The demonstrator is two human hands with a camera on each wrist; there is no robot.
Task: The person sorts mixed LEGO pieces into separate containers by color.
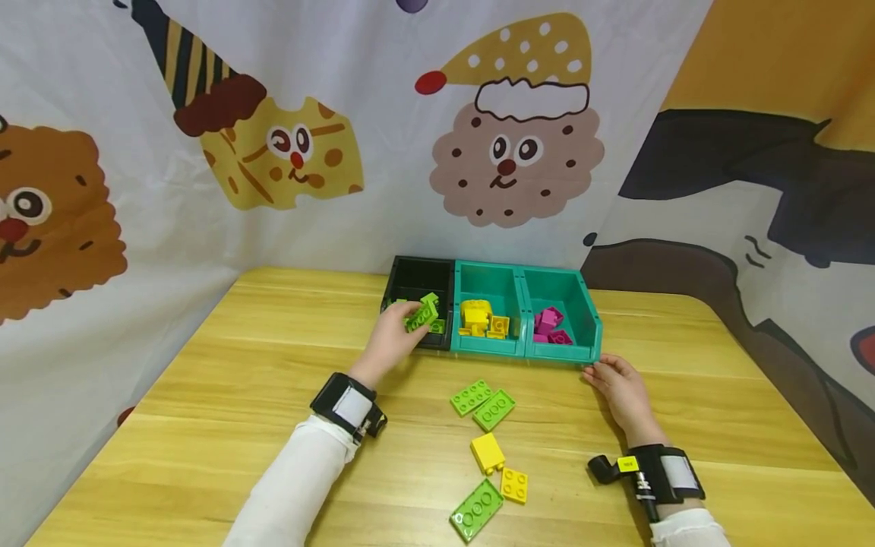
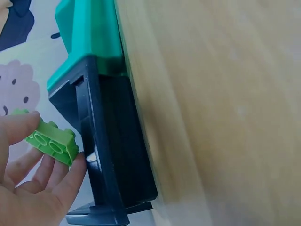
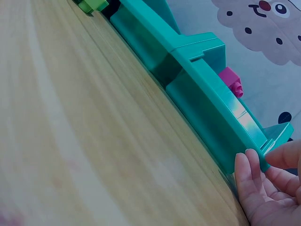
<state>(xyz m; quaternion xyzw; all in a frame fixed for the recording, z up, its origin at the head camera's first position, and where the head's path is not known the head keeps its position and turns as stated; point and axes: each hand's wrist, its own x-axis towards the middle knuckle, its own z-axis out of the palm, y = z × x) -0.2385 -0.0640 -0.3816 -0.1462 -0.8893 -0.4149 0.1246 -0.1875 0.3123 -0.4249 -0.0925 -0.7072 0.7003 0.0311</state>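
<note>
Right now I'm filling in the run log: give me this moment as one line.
left hand: holds green brick over black bin | right hand: touches teal bin corner | table: five loose bricks

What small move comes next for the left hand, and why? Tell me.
Probably let go, dropping the green brick into the black bin: the left hand holds it at that bin's front edge, other green bricks already lie inside, and the right hand touches the teal bin.

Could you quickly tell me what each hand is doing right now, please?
Left hand: holding a green brick.
Right hand: open, fingertips touching the teal bin.
</note>
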